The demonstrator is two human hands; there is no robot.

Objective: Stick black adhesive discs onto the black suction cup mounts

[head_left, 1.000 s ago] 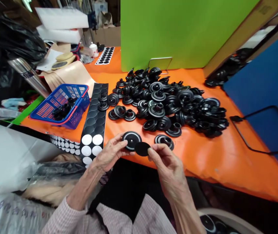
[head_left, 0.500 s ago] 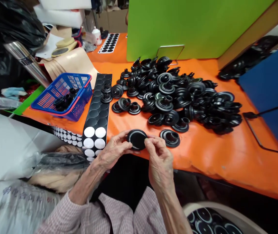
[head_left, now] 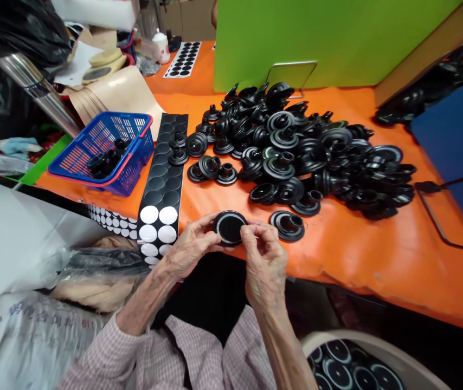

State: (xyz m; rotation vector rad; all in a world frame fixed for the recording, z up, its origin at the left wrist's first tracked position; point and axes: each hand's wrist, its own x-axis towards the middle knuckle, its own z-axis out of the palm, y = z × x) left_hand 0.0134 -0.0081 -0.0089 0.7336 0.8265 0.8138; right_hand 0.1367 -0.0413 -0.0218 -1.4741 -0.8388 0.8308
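Between my two hands, at the table's front edge, is a round black disc part (head_left: 230, 228) with a pale ring, its flat face turned up. My left hand (head_left: 193, 244) grips its left rim between thumb and fingers. At the right rim, my right hand (head_left: 262, 246) pinches with thumb and forefinger. Just right of my hands a single black part (head_left: 287, 225) lies with its stem up. Behind spreads a heap of similar black parts (head_left: 308, 154). A strip of round stickers (head_left: 160, 184) hangs over the edge on the left, black circles above, white circles below.
A blue basket (head_left: 134, 162) holding a few black parts stands at the left on the orange table (head_left: 337, 260). A green board (head_left: 316, 43) rises behind the heap. A pale tub (head_left: 402, 352) of black discs is below right. A sticker sheet (head_left: 182, 59) lies farther back.
The view has shifted slightly, so the table and heap sit a little higher and farther right in the frame. Both hands keep hold of the disc, almost unmoved.
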